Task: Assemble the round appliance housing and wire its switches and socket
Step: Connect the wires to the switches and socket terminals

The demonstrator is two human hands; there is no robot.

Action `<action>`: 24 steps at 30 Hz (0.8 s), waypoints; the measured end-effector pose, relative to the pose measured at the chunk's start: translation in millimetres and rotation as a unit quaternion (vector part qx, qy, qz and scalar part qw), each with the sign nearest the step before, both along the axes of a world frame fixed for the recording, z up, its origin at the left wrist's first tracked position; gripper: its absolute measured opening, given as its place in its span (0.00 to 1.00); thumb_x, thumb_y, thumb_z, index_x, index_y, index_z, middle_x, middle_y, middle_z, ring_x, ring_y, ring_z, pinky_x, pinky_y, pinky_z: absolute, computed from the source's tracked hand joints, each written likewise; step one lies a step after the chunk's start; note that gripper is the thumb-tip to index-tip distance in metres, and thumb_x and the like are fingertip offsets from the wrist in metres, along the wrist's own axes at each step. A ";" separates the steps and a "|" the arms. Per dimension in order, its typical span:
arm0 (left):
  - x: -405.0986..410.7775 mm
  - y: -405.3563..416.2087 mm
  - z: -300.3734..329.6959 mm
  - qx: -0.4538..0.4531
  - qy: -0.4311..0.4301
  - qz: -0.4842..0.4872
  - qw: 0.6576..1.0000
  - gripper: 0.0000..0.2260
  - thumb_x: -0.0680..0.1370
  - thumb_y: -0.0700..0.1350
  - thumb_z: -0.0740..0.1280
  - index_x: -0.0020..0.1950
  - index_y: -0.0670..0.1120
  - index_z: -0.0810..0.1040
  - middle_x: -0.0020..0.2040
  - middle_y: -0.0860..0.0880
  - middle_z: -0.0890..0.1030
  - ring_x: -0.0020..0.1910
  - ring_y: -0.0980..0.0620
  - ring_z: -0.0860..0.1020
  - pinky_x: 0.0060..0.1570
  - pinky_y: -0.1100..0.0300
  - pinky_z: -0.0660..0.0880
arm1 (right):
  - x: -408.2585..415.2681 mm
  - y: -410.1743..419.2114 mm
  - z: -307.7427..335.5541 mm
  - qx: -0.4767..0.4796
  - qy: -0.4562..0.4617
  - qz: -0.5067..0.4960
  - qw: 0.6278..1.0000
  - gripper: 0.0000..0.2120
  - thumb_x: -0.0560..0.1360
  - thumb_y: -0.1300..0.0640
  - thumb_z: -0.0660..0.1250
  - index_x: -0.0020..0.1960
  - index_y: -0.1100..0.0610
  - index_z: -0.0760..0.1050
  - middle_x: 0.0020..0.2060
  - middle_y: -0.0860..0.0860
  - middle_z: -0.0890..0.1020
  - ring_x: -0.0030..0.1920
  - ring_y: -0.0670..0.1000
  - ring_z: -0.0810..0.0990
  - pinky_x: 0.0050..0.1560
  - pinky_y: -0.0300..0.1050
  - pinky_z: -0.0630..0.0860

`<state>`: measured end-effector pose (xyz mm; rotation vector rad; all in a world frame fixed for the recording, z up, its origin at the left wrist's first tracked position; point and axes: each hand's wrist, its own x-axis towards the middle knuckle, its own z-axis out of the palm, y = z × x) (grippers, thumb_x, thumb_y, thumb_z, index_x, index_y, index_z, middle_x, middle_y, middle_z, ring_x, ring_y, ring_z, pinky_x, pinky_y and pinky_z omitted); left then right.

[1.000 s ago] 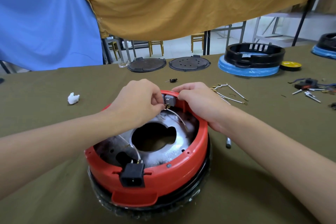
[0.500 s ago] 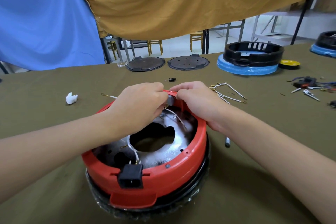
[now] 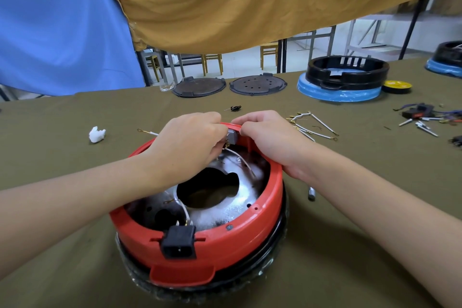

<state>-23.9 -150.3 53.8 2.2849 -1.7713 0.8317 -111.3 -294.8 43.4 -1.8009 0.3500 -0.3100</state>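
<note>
The red housing (image 3: 200, 240) is being kept upside down on the green cloth (image 3: 350, 245), with a grey switch (image 3: 232, 136) being seated at its far rim. The switch is being pinched between the left hand (image 3: 190, 145) and the right hand (image 3: 270, 140), both curled and close together. A white wire (image 3: 243, 161) below the switch is likely being pushed on; its terminal could be bent or slipped off. The black socket (image 3: 178, 241) is sitting at the housing's near rim.
</note>
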 end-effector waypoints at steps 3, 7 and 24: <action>0.2 1.1 -0.5 -0.002 0.002 -0.004 1.000 0.09 0.73 0.37 0.71 0.34 0.42 0.76 0.33 0.49 0.69 0.29 0.44 0.72 0.26 0.57 0.62 | -0.6 0.3 1.1 0.013 0.001 0.003 1.000 0.14 0.73 0.67 0.59 0.50 0.62 0.83 0.41 0.62 0.83 0.38 0.55 0.77 0.41 0.50 0.74; -0.2 2.7 -1.3 -0.001 0.004 -0.005 1.000 0.08 0.73 0.37 0.71 0.35 0.41 0.77 0.33 0.47 0.71 0.29 0.42 0.73 0.25 0.57 0.64 | -1.2 1.5 1.9 0.022 -0.001 0.005 1.000 0.14 0.74 0.67 0.60 0.50 0.60 0.83 0.40 0.58 0.82 0.38 0.54 0.78 0.41 0.49 0.76; -7.9 -2.0 -1.9 0.031 -0.046 -0.005 0.998 0.12 0.64 0.34 0.78 0.33 0.44 0.76 0.30 0.46 0.73 0.26 0.44 0.74 0.21 0.60 0.61 | 0.4 5.4 0.2 0.049 -0.004 -0.020 0.999 0.16 0.74 0.68 0.58 0.52 0.61 0.83 0.50 0.65 0.84 0.42 0.55 0.80 0.53 0.59 0.80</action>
